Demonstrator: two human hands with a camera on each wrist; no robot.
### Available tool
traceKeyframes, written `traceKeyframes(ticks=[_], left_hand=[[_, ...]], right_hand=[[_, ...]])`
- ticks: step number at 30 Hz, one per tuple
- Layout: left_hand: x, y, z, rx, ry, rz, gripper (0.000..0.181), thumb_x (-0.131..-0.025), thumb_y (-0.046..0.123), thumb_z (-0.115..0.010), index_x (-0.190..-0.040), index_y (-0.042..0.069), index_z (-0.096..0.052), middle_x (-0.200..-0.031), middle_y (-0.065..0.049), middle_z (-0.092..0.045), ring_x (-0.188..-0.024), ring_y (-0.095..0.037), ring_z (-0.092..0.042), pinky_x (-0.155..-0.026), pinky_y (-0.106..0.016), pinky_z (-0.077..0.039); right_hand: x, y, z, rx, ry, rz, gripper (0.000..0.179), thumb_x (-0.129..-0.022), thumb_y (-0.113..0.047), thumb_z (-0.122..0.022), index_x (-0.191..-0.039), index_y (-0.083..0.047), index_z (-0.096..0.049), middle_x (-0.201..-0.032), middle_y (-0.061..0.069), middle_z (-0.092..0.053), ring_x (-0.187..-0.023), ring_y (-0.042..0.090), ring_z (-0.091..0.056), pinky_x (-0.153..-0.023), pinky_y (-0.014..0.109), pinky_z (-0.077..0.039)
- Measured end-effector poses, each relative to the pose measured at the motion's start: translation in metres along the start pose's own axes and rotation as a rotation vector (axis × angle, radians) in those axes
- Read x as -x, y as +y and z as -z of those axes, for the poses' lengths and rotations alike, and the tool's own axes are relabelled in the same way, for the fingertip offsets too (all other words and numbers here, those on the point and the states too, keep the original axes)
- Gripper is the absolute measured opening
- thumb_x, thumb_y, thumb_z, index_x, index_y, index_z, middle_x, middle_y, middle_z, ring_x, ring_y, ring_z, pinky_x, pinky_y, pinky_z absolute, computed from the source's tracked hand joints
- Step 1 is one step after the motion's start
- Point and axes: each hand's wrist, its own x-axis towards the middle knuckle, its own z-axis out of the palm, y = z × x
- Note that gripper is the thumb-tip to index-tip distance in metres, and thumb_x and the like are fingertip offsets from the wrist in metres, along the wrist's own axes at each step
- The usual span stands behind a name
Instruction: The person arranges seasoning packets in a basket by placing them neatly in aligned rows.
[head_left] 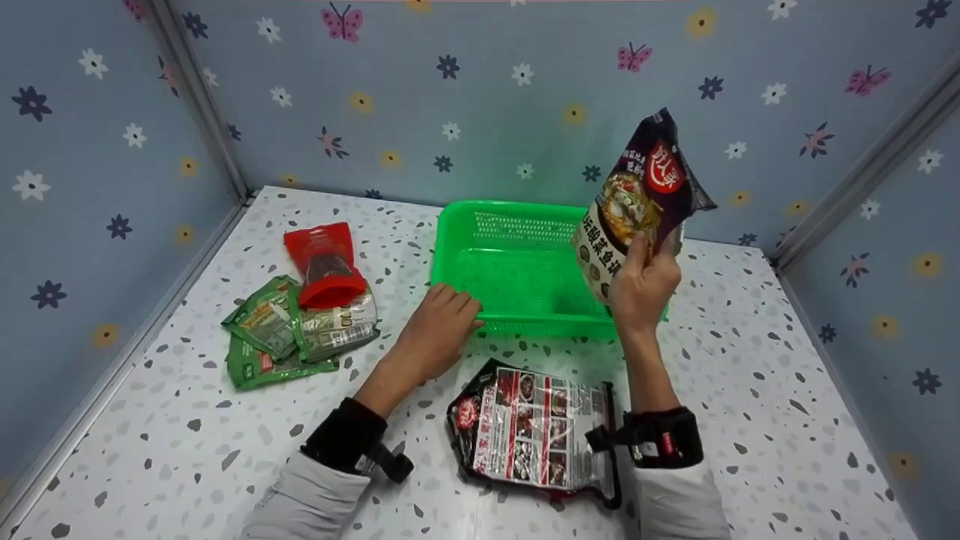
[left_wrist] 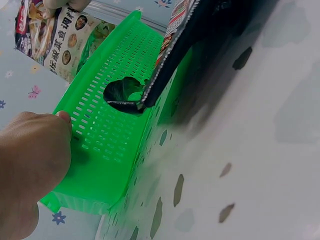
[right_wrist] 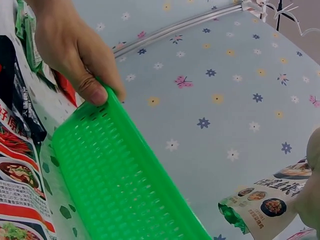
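My right hand point(head_left: 646, 289) holds a sauerkraut-fish seasoning packet point(head_left: 637, 191) up over the right side of a green plastic basket point(head_left: 540, 326). The packet is dark purple above and cream below, with a red round logo; it tilts to the right. Its cream end also shows in the right wrist view, where the packet point(right_wrist: 265, 205) has a green edge. At the basket's front left corner my left hand point(head_left: 435, 330) grips the rim, its thumb point(right_wrist: 94, 92) on the outer side and the fingers over the top.
A black-edged packet point(head_left: 540, 435), back side up with small food photos, lies in front of the basket. To the left, a red packet point(head_left: 326, 262) lies over several green packets point(head_left: 262, 319). Flower-patterned panels point(head_left: 495, 97) stand behind and at both sides of the speckled table point(head_left: 750, 420).
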Motion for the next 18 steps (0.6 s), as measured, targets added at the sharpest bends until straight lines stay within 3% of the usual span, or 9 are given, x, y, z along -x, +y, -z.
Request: traceKeyframes(ticks=[2,5,11,12,15,18], left_hand=[[0.000,0.000,0.000,0.000,0.001,0.002,0.026,-0.119,0.030,-0.055,-0.114,0.007,-0.066,-0.111,-0.012,-0.073,-0.106,-0.033,-0.064,-0.112,-0.050,-0.049],[0.000,0.000,0.000,0.008,0.001,0.008,0.027,-0.119,0.030,-0.055,-0.115,0.006,-0.067,-0.111,-0.012,-0.073,-0.106,-0.033,-0.064,-0.113,-0.050,-0.049],[0.000,0.000,0.001,0.023,-0.024,0.018,0.028,-0.119,0.031,-0.054,-0.115,0.006,-0.066,-0.112,-0.013,-0.073,-0.108,-0.034,-0.063,-0.114,-0.050,-0.049],[0.000,0.000,0.001,0.024,-0.028,0.019,0.028,-0.119,0.031,-0.054,-0.116,0.006,-0.066,-0.112,-0.013,-0.073,-0.108,-0.034,-0.063,-0.115,-0.050,-0.048],[0.000,0.000,0.001,0.025,-0.038,0.022,0.028,-0.119,0.031,-0.054,-0.117,0.006,-0.066,-0.113,-0.013,-0.073,-0.109,-0.034,-0.063,-0.116,-0.051,-0.048],[0.000,0.000,0.001,0.023,-0.029,0.018,0.028,-0.119,0.031,-0.054,-0.116,0.006,-0.066,-0.111,-0.013,-0.072,-0.107,-0.034,-0.063,-0.114,-0.050,-0.048]], right_hand=[[0.001,0.006,-0.003,0.040,-0.010,-0.008,0.047,-0.120,-0.009,-0.050,-0.166,0.002,-0.051,-0.158,0.025,-0.067,-0.141,0.031,-0.069,-0.113,0.041,-0.056],[0.003,0.013,-0.006,0.095,-0.023,-0.032,0.043,-0.120,-0.010,-0.051,-0.160,0.004,-0.059,-0.145,0.029,-0.074,-0.118,0.034,-0.073,-0.095,0.038,-0.054],[0.003,0.031,-0.010,0.197,-0.074,-0.027,0.041,-0.119,-0.009,-0.052,-0.157,0.003,-0.062,-0.146,0.031,-0.073,-0.133,0.044,-0.074,-0.107,0.056,-0.060],[0.002,0.035,-0.010,0.210,-0.085,-0.023,0.040,-0.119,-0.009,-0.052,-0.155,0.002,-0.064,-0.142,0.032,-0.074,-0.128,0.045,-0.075,-0.103,0.057,-0.060],[0.000,0.054,-0.010,0.262,-0.125,-0.027,0.029,-0.120,-0.014,-0.051,-0.133,0.000,-0.073,-0.107,0.029,-0.076,-0.094,0.041,-0.071,-0.080,0.049,-0.051],[-0.006,0.085,-0.011,0.311,-0.192,-0.044,0.027,-0.121,-0.020,-0.050,-0.108,-0.006,-0.069,-0.079,0.011,-0.056,-0.071,0.027,-0.052,-0.068,0.040,-0.038]])
